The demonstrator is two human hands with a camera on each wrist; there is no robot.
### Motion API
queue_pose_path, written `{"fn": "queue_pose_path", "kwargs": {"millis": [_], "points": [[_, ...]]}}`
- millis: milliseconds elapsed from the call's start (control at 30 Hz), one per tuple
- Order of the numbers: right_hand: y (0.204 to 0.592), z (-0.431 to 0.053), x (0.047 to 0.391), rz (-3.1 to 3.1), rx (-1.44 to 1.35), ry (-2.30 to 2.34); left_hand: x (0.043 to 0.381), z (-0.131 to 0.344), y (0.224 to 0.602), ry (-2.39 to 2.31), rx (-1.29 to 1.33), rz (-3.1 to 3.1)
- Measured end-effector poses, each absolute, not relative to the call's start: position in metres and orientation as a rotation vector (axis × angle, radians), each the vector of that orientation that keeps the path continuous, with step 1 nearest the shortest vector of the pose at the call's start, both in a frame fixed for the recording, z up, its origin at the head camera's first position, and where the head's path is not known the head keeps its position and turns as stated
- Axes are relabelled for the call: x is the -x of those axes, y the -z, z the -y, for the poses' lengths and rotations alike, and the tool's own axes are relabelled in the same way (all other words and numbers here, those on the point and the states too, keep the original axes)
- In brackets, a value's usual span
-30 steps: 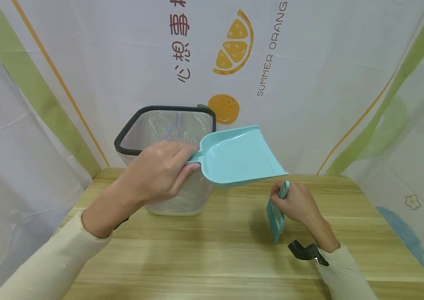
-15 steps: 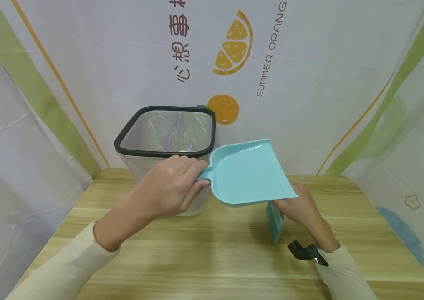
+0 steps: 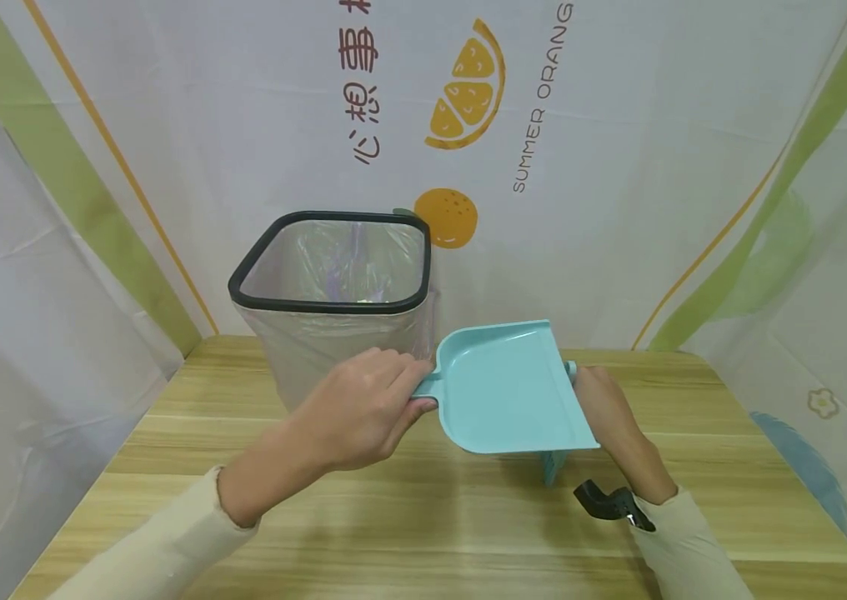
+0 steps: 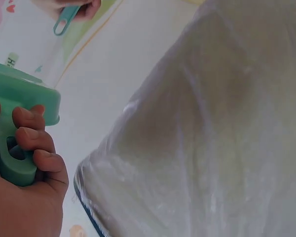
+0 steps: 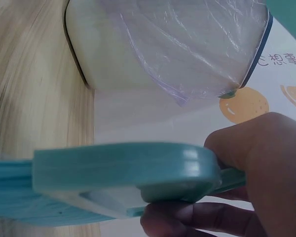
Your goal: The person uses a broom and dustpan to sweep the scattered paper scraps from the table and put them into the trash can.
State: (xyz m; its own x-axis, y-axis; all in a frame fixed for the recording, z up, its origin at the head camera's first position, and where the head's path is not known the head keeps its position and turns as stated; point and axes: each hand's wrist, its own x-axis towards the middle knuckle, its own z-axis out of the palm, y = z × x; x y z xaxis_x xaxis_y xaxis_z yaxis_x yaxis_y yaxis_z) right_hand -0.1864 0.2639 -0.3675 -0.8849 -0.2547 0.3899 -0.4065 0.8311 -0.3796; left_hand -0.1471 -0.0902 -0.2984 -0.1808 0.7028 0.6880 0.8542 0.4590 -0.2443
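My left hand (image 3: 363,408) grips the short handle of a light blue dustpan (image 3: 513,387), whose tray faces up above the table and holds nothing visible. In the left wrist view the fingers (image 4: 37,140) curl round that handle. To the right, my right hand (image 3: 603,408) grips a matching hand brush (image 3: 553,467), bristles pointing down; the dustpan hides most of it in the head view. The right wrist view shows the brush body (image 5: 123,168) and its blue bristles (image 5: 19,192), with thumb and fingers around the handle.
A bin (image 3: 333,308) with a black rim and a clear plastic liner stands at the back left of the wooden table (image 3: 423,533). Printed white curtains (image 3: 618,167) enclose the back and sides. A black strap piece (image 3: 614,504) sits at the right wrist.
My left hand has lowered the dustpan and moved it right, away from the bin, until it overlaps the brush in the head view. My right hand stays about where it was.
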Motion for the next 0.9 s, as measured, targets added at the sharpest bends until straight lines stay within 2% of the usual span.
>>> {"fn": "queue_pose_path", "kwargs": {"millis": [900], "points": [[0.365, -0.259, 0.188, 2.678, -0.52, -0.674, 0.145, 0.081, 0.369, 0.243, 1.328, 2.263]]}}
